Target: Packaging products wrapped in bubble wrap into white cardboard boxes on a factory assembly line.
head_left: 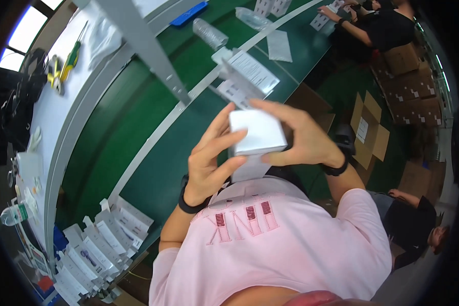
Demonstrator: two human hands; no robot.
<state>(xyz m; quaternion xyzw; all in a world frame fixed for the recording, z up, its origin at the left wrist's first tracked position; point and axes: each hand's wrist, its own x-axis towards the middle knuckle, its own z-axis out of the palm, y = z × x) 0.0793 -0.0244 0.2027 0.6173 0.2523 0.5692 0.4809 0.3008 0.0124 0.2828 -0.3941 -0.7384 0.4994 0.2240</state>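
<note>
A small white carton (257,131) is held up in front of my chest, its plain flat face toward me and slightly blurred. My left hand (211,158) grips it from the left, with fingers bent over its near face and edge. On the other side, my right hand (306,135) clasps it between the thumb below and the fingers above. Just past my hands, a white printed box (257,74) lies on the green workbench (155,153). Another pale printed carton (233,93) is beside it, partly hidden by my hands.
Several white cartons with open flaps (94,250) stand in a row at lower left. A clear plastic bottle (209,33) and a translucent bag (279,46) lie farther along. A grey metal post (143,48) rises at the bench. Right are an open cardboard box (370,130) and co-workers.
</note>
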